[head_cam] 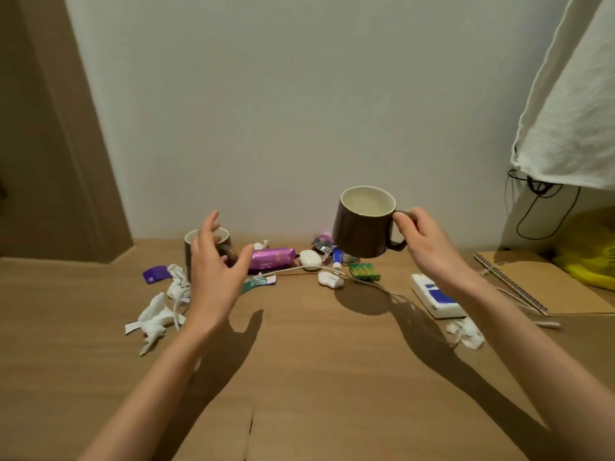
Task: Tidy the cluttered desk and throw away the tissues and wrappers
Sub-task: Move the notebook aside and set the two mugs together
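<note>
My right hand (421, 239) grips the handle of a brown mug (362, 227) with a white inside and holds it in the air above the desk (316, 361). My left hand (216, 267) hovers open, fingers spread, right in front of a second brown mug (223, 242) standing near the wall. Crumpled tissues lie at the left (156, 317), beside that mug (176, 277) and at the right (466, 332). A shiny purple wrapper (271, 258), a small purple packet (154, 273), a teal wrapper (258, 282) and a silver wrapper (322, 243) lie in the clutter.
A white cable (289, 269), white charger pieces (311, 258), a glue stick (336, 259), green batteries (364, 271), a white and blue box (437, 299) and a spiral notebook (545, 284) lie on the desk. A yellow bag (592, 251) sits far right under hanging white cloth (572, 111).
</note>
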The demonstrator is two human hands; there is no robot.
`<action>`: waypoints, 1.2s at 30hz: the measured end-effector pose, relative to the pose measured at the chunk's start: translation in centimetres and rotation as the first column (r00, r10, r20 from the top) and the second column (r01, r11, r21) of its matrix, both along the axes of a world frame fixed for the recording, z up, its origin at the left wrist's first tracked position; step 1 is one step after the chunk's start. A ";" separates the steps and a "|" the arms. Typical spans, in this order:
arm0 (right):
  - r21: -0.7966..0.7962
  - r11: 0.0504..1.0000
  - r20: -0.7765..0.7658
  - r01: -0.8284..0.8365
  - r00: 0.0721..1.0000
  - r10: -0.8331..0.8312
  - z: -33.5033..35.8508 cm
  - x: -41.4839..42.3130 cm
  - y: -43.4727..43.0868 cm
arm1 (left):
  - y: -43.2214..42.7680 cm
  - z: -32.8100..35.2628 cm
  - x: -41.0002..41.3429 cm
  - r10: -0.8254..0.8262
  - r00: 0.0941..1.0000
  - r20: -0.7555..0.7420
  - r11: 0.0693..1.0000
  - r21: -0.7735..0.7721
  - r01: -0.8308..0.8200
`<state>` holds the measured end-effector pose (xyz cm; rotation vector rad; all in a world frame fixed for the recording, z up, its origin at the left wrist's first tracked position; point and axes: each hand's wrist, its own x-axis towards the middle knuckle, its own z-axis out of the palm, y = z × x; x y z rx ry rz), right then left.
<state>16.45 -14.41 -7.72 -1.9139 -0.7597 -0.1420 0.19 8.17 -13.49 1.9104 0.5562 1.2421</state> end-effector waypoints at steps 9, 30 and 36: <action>0.053 0.988 -0.108 -0.143 0.983 0.148 -0.7 -2.9 6.3 | 9.5 -1.6 -1.9 0.098 0.943 -0.318 0.988 -0.082 -0.131; 0.091 0.981 -0.265 -0.173 0.945 0.191 -3.2 -2.1 12.2 | 13.3 -4.7 2.3 0.034 0.947 -0.320 0.992 -0.101 -0.070; 0.073 0.981 -0.238 -0.181 0.952 0.194 -2.5 -1.8 12.5 | 13.5 -2.6 2.1 0.033 0.978 -0.207 0.992 -0.110 -0.056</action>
